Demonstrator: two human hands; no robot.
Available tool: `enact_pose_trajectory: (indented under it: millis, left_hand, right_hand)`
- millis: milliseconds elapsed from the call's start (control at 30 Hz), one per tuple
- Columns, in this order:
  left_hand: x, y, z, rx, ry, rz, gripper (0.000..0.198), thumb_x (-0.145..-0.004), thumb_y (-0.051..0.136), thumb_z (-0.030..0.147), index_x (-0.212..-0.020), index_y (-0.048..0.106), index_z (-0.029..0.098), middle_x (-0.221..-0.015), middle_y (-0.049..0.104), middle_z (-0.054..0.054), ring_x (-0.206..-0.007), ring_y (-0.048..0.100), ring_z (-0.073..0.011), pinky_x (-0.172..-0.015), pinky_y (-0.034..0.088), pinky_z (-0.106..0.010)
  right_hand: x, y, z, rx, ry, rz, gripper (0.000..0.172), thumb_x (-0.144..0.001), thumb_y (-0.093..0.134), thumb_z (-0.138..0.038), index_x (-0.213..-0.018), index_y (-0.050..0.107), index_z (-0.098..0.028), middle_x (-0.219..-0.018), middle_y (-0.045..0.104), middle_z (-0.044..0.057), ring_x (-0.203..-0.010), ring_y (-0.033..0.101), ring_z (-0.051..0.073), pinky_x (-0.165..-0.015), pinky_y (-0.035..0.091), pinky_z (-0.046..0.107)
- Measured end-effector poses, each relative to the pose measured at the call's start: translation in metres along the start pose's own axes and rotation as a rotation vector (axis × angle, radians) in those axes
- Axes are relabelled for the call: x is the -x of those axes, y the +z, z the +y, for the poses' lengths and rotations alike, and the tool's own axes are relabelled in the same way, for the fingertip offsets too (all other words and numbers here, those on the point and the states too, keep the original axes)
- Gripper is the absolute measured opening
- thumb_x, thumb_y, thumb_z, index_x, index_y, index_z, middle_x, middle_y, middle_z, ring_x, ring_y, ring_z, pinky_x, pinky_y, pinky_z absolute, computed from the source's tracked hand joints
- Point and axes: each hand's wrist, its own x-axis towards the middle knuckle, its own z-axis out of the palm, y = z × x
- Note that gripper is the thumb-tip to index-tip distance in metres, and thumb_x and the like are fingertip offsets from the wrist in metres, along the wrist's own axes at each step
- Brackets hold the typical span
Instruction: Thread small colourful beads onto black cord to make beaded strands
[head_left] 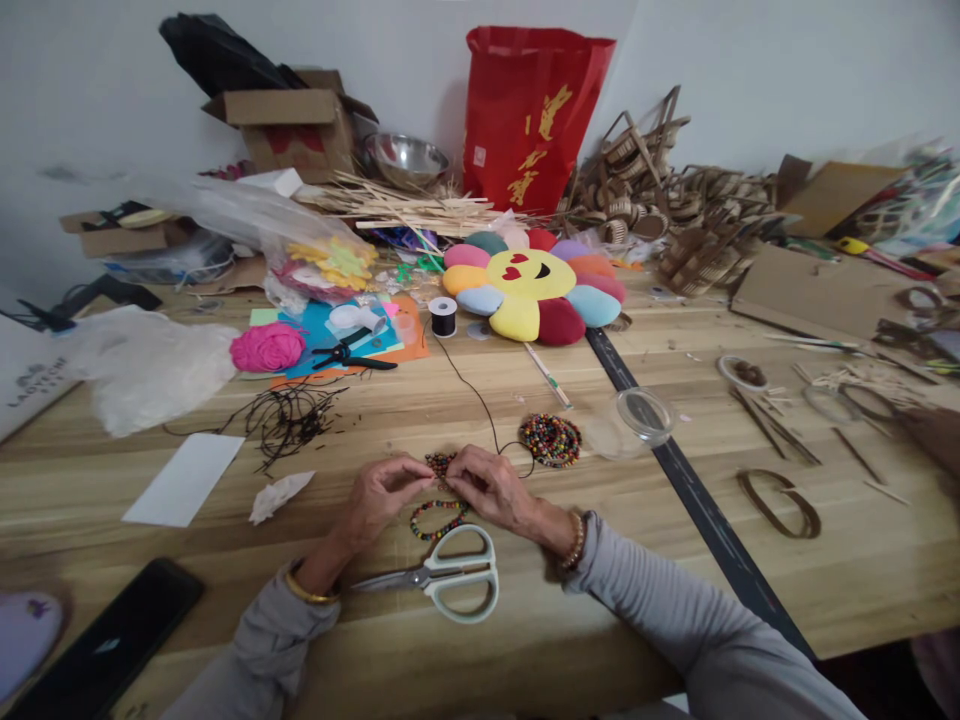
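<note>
My left hand (384,500) is closed in a pinch, its fingertips at the end of a short string of multicoloured beads (439,463). Close beside it, my right hand (491,488) pinches the same bead string; its fingers hide part of it. A black cord (480,395) runs from a spool (443,317) toward my right hand. Just below my fingers lies a loop of coloured beads (427,530). Nearer to me are scissors (450,575) with pale handles. To the right of my right hand sits a coiled heap of bead strings (551,440).
A flower-shaped plush cushion (536,280) and a red bag (532,120) stand behind. At left are tangled black cord (292,420), pliers (349,354), white paper (184,480) and a phone (112,635). A dark strip (720,520) crosses the table; another person's hand (934,435) shows at right.
</note>
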Motion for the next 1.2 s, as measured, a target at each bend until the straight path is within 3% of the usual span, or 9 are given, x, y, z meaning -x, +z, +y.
enact_pose_trajectory:
  millis: [900, 1200]
  left_hand:
    - [0.0011, 0.0031, 0.0016, -0.028, 0.096, -0.087, 0.005, -0.073, 0.068, 0.018, -0.076, 0.072, 0.016, -0.075, 0.070, -0.004, -0.072, 0.064, -0.0155, -0.068, 0.049, -0.024]
    - [0.0014, 0.0035, 0.0026, 0.075, 0.007, -0.098, 0.006, -0.071, 0.071, 0.020, -0.068, 0.069, 0.016, -0.069, 0.068, -0.002, -0.066, 0.062, -0.0147, -0.064, 0.048, -0.023]
  right_hand:
    - [0.0002, -0.0009, -0.0008, -0.023, -0.034, -0.074, 0.014, -0.094, 0.050, -0.023, -0.085, 0.058, -0.016, -0.081, 0.061, 0.006, -0.074, 0.058, 0.015, -0.067, 0.046, 0.024]
    - [0.0006, -0.0016, -0.0057, -0.056, -0.003, -0.050, 0.011, -0.090, 0.057, -0.027, -0.090, 0.058, -0.016, -0.078, 0.057, 0.004, -0.067, 0.054, 0.012, -0.060, 0.045, 0.022]
